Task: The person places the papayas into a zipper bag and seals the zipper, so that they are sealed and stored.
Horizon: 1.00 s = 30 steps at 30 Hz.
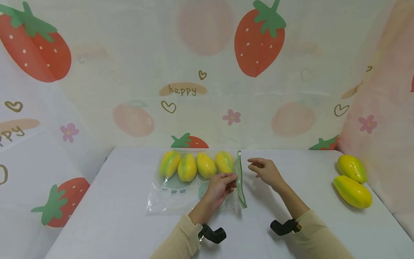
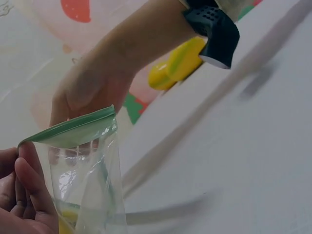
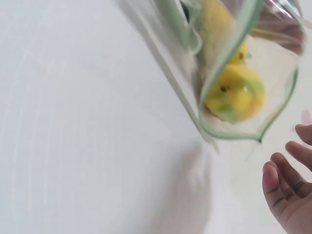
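Backdrop: pale sheeting in a strawberry-and-heart print, rising behind the work area and along either side. Surface: white, running up to the foot of the backdrop. Clear bag: lies on the surface, left of the right hand, its mouth turned to the right; right wrist view shows that mouth gaping. Sleeves: beige, over both forearms. Right hand: just beside the bag mouth, fingers loosely extended and holding nothing – a gap separates it from the bag in the head view. Left hand: thumb and fingers pinch the mouth edge of the bag at its green sealing strip. Bagged fruits: 4, yellow with green streaks, side by side in a row along the far part of the bag. Loose fruits: 2, same colouring, at the right of the surface, well apart from the bag, 1 behind the other – whether they touch, cannot tell. Wrist devices: 2, black, 1 at each cuff. White tab: small, at the far end of the strip.
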### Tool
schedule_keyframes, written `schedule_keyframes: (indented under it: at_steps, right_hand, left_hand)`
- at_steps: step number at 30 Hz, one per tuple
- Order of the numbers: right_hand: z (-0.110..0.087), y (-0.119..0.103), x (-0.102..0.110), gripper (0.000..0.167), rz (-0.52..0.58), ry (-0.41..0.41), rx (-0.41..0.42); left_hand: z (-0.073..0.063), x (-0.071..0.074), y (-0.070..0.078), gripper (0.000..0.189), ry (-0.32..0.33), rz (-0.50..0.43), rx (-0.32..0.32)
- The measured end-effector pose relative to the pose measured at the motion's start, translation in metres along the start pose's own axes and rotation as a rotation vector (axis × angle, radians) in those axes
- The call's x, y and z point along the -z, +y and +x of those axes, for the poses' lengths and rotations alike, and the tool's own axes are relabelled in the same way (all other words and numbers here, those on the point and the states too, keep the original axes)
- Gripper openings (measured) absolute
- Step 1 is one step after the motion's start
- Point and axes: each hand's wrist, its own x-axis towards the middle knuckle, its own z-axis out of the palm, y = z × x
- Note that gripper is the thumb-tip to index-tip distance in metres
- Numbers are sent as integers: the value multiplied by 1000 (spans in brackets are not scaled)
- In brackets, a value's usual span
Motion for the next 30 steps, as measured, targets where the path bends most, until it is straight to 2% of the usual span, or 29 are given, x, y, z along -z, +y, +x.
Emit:
schedule_keyframes:
  at_steps: [8,18,23,27,30]
  right_hand:
    - [-17,-4,48,42,-99,46,-16]
    - [-46,0,105,43,-304,147,28]
    - [-61,8,127,44,-380,174,9]
    - [-73,14,141,51,-366,160,-64]
    - [-82,18,152,51,-404,177,-62]
  left_hand:
    - [-1,-1,0,11,22,14,5]
    - [-2,-2,-4,12,43,49,-3]
    - [-3,-2,-6,17,46,52,-15]
    - [-4,-2,-8,18,51,44,-20]
    - [-5,-3,-10,15,53,35,-20]
